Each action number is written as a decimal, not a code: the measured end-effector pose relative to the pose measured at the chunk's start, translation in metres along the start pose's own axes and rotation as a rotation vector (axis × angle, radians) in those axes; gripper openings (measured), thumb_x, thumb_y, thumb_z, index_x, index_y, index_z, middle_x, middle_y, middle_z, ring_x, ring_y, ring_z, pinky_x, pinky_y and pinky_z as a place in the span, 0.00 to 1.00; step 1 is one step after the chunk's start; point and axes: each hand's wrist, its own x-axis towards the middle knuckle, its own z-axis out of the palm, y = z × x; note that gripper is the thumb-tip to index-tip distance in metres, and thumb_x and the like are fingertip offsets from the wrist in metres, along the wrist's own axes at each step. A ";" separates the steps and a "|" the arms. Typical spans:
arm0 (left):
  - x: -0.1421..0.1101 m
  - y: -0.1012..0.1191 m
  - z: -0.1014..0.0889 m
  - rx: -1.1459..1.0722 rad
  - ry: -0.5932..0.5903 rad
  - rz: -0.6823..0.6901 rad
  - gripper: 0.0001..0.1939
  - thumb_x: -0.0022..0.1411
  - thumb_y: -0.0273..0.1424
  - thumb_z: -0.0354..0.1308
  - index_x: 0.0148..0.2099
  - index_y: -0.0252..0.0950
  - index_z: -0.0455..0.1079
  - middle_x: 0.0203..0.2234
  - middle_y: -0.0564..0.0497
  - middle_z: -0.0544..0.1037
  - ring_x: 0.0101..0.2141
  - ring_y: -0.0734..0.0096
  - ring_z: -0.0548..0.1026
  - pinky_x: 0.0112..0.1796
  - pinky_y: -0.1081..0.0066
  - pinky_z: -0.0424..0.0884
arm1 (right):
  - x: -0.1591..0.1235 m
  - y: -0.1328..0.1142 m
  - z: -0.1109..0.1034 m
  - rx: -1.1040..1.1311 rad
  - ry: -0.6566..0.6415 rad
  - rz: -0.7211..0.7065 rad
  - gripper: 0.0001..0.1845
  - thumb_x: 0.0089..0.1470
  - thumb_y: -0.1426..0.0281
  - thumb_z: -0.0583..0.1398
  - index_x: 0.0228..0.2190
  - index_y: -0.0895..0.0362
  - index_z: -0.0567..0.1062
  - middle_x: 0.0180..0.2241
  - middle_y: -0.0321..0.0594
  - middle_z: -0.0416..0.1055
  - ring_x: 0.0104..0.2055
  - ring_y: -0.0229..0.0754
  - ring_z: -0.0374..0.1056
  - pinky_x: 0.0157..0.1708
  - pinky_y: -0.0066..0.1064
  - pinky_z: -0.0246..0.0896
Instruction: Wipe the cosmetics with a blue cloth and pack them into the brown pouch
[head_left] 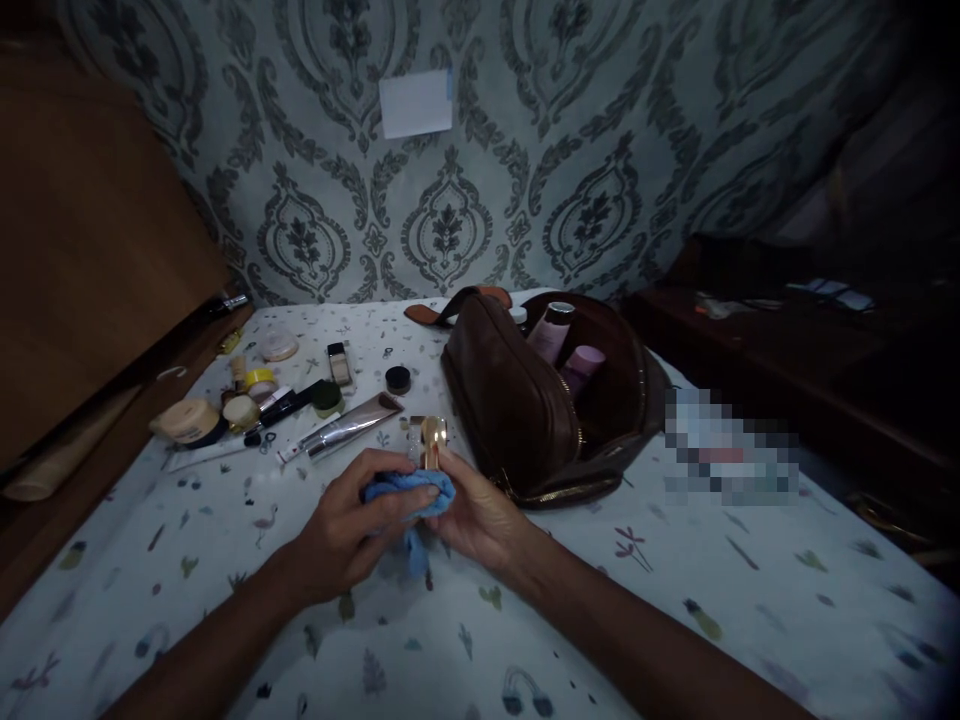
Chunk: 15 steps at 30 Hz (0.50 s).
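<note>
Grips a crumpled light-blue cloth (409,495) in the left hand (345,525), bending the fingers over it and holding it against the lower part of a small, shiny gold cylindrical item (433,440). Holds that gold item in the right hand (480,520), closed around its lower end, tilting it little from upright; cannot tell the shape of the end hidden by cloth and fingers. Has both hands together over a white sheet printed with small plants and birds (420,660), just in front and to the left of an open dark-brown leather bag with a gold zip (499,400). Shows inside the bag a pink bottle with a silver cap (550,335) and, beside it, a smaller container with a pink-purple cap (585,365). Has lying beyond the left hand a shiny silver tube with a brown cap (352,425), near a flat round black lid or pot (397,379) and a small beige bottle with a black cap (340,365). Includes farther left a round dark-green pot (327,398), a yellow-lidded round jar (260,380), a pale round case (278,345) and a wide tan-topped round jar (191,422), all near one another. Includes behind everything a grey damask-patterned wall (448,225) bearing a white rectangular panel (415,105); to the right of the bag, a pixelated item (731,450), impossible to identify.
</note>
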 end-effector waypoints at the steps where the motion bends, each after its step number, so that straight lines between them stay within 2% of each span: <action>1: 0.000 0.001 0.000 0.002 -0.002 0.002 0.19 0.66 0.22 0.56 0.58 0.39 0.69 0.47 0.42 0.70 0.46 0.64 0.73 0.41 0.67 0.75 | 0.000 0.000 -0.001 0.006 -0.009 0.019 0.19 0.43 0.60 0.73 0.32 0.58 0.77 0.29 0.34 0.77 0.31 0.34 0.71 0.35 0.24 0.67; 4: -0.002 0.000 0.004 0.021 -0.019 0.015 0.19 0.66 0.22 0.55 0.58 0.39 0.69 0.47 0.42 0.70 0.46 0.63 0.73 0.40 0.66 0.76 | 0.002 -0.002 -0.003 0.037 -0.013 0.065 0.19 0.48 0.56 0.69 0.31 0.59 0.77 0.27 0.37 0.76 0.30 0.37 0.71 0.32 0.27 0.67; 7: -0.003 -0.003 0.009 0.075 -0.033 0.066 0.16 0.67 0.23 0.54 0.55 0.36 0.70 0.44 0.43 0.71 0.44 0.64 0.73 0.40 0.65 0.76 | 0.001 -0.005 -0.003 0.071 0.020 0.108 0.24 0.47 0.50 0.67 0.34 0.59 0.77 0.31 0.42 0.77 0.36 0.44 0.73 0.33 0.33 0.69; 9: -0.004 -0.005 0.010 0.113 -0.035 0.085 0.15 0.67 0.23 0.53 0.55 0.36 0.70 0.42 0.43 0.72 0.42 0.65 0.72 0.38 0.67 0.75 | 0.001 -0.007 -0.002 0.073 0.027 0.087 0.26 0.48 0.48 0.66 0.36 0.59 0.77 0.33 0.44 0.78 0.40 0.48 0.73 0.35 0.35 0.70; 12: -0.003 -0.005 0.008 0.085 -0.027 0.038 0.16 0.66 0.23 0.54 0.56 0.36 0.69 0.43 0.43 0.71 0.41 0.66 0.72 0.36 0.70 0.74 | 0.000 -0.009 0.001 0.041 0.001 0.043 0.26 0.49 0.48 0.64 0.36 0.59 0.77 0.35 0.45 0.78 0.42 0.49 0.72 0.37 0.37 0.69; 15: 0.000 -0.002 0.003 0.019 0.040 -0.028 0.15 0.66 0.22 0.54 0.54 0.37 0.70 0.42 0.45 0.71 0.41 0.67 0.73 0.38 0.69 0.74 | 0.000 -0.007 0.003 0.010 0.011 0.027 0.24 0.48 0.50 0.66 0.35 0.58 0.78 0.35 0.43 0.79 0.42 0.47 0.72 0.39 0.36 0.69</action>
